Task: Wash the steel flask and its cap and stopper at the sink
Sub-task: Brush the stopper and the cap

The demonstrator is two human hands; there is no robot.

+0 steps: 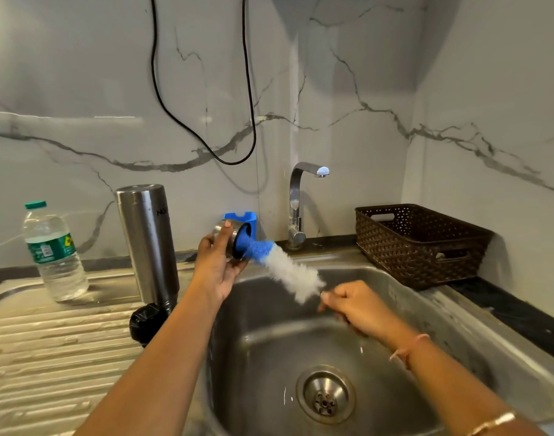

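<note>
While in hand (213,272), cap (221,231) (mouth rightward)

The left forearm (162,357) is bare, and the bare right forearm (452,387) wears a thin pinkish thread band (408,349) behind the right hand (354,306) and a slim gold-coloured bangle (492,423) at lower right.

The brush (288,275) smears with motion; its tip hides inside the cap (217,230), its handle inside the blurred right hand (357,309). The left forearm (175,357) half covers the stopper (145,319)
</note>
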